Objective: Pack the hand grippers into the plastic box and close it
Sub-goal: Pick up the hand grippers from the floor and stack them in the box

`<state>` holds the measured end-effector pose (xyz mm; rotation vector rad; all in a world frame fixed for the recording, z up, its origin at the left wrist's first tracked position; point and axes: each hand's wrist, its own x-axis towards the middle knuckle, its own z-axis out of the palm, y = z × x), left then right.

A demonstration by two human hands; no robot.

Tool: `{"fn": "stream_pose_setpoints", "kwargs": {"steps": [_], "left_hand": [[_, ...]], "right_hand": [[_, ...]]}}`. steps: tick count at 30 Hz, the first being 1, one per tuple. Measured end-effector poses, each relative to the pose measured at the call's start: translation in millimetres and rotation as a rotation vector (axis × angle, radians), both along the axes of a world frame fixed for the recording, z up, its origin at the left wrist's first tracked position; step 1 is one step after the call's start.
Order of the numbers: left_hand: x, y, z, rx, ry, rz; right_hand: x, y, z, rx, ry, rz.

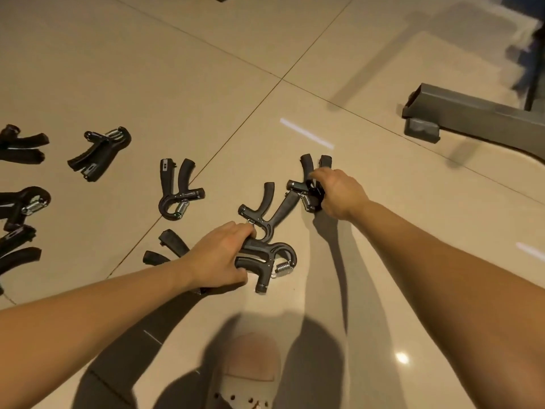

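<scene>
Where the tiled floor (177, 69) is strewn with them, the left hand (218, 258) curls its fingers round the handles of one hand gripper (265, 256), whose spring end juts right of the knuckles. The right hand (339, 193), farther out, clasps the head of a second gripper (308, 199), its handles poking beyond the fingers. A third gripper (267, 214) lies between the hands, and loose grippers (177, 190) lie off to the left.

Glossy beige floor tiles (177, 69), crossed by dark grout lines (282, 79), reflect a streak of light (306, 132). A grey metal beam (472, 113) rests on a foot pad (421, 129) at upper right; a pale perforated clog (247, 376) stands at the bottom edge.
</scene>
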<state>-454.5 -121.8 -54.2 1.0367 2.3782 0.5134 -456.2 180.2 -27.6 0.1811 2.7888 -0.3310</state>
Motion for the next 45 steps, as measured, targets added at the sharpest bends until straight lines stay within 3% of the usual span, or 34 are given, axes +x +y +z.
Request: {"fn": "stream_pose_setpoints", "kwargs": {"steps": [6,10,17,22,31,38,45], "left_hand": [[-16.3,15.0,-9.9,0.136,-0.009,0.12],[-23.9,26.0,-13.4,0.158,-0.001,0.15],[-16.4,47.2,-13.1,0.202,0.003,0.212],[0.9,56.3,6.5,0.18,0.007,0.188],[67.0,94.0,114.7,0.25,0.116,0.062],[164.6,139.1,215.1,0.333,0.17,-0.042],[284.4,192.7,269.2,0.333,0.111,-0.159]], "right_hand": [[-33.5,22.2,-6.8,0.29,-0.148,0.3],[-20.6,31.3,-15.7,0.398,-0.024,0.324],[24.5,57.4,-13.0,0.39,0.005,0.264],[92.2,62.8,-6.1,0.161,-0.103,0.151],[232.3,103.5,135.2,0.008,0.131,-0.091],[358.5,120.3,258.7,0.17,0.229,-0.041],[509.8,143.3,295.5,0.168,0.228,-0.123]]}}
